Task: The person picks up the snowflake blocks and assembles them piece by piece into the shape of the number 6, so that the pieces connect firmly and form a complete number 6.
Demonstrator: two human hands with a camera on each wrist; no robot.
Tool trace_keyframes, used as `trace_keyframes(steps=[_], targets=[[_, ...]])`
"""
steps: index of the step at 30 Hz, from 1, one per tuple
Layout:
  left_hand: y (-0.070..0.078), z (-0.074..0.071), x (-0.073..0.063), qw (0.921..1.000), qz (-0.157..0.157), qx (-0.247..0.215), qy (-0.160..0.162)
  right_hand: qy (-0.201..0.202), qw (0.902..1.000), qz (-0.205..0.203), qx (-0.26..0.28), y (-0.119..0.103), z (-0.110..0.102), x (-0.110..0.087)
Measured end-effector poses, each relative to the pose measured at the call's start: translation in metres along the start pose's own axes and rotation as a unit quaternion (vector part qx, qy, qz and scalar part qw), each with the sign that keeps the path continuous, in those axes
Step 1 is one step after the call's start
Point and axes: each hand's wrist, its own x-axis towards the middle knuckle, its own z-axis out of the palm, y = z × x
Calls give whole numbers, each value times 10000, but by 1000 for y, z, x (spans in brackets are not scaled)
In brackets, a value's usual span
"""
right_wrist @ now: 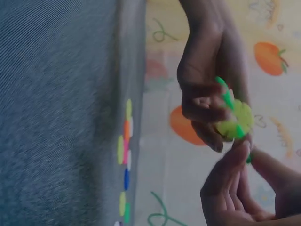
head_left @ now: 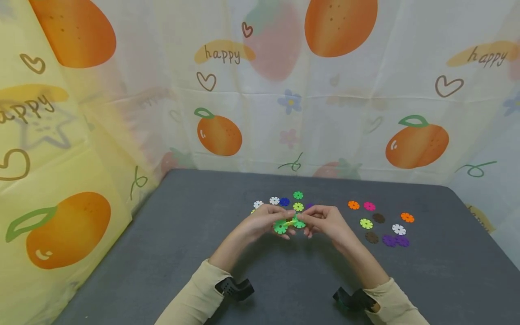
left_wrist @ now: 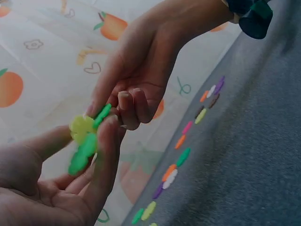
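Observation:
Both hands meet over the dark table, holding a small cluster of notched plastic snowflake discs. A yellow disc (left_wrist: 81,126) joins a green disc (left_wrist: 83,154) on one side and a second green disc (left_wrist: 102,116) on the other. My left hand (head_left: 262,221) pinches the cluster between thumb and fingers, near the yellow disc. With thumb and index finger, my right hand (head_left: 327,222) pinches the second green disc at its edge. Fingers partly cover the joints, so how deep the slots engage cannot be told.
Loose discs lie behind the hands, among them a green disc (head_left: 298,195), a blue disc (head_left: 284,201) and a white disc (head_left: 274,200). More are scattered to the right, including an orange disc (head_left: 407,217) and a purple disc (head_left: 389,241). A fruit-print curtain (head_left: 260,113) hangs behind the table (head_left: 162,253).

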Motion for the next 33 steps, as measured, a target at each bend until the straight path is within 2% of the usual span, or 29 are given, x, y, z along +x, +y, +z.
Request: trace_keyframes(steps=[3,7,11,16,21,25,31,33], targets=[[-6,-1,3,9999,-97,-93,19,18,9999,59,-79,7,-2,6],[-12,-5,6,9995,-84,-290,82,522,9985,-48,-122,18,-12,13],[-16,-8,8,9993,-64,-347,104,1090,9913,-67,-728,30,-24,18],[-18,-9,9,9990,-84,-403,178,1563,9735,145,-1661,46,-40,21],[-19,-11,9,9988,-139,-393,275,1621,9548,115,-2489,56,-50,24],[-19,-12,9,9985,-181,-383,350,1612,9452,113,-2836,62,-54,25],[-18,-11,9,9978,-227,-426,453,1761,9428,83,-2828,65,-55,25],[-17,-11,9,9975,-224,-431,504,1746,9498,133,-2592,65,-56,24]])
